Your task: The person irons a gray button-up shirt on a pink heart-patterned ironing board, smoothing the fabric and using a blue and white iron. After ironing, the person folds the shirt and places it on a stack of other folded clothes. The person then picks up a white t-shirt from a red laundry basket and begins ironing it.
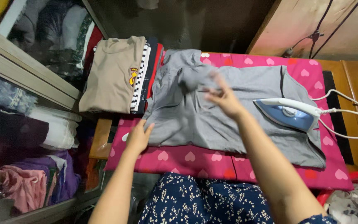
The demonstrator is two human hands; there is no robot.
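Pressing our left hand [139, 138] flat, fingers open, on shirt [228, 112] edge; right hand [224, 99] spread, blurred, grip unclear; iron [289, 113] beside.

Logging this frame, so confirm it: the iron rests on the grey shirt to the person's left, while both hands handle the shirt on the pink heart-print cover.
One detail is wrong: in the head view the iron rests on the grey shirt to the person's right, not left. Both the left hand and right hand are on the shirt, on the pink heart-print cover.

Matt grey cloth shirt [228, 120], glossy plastic iron [289, 112], printed pink cotton cover [212, 159].
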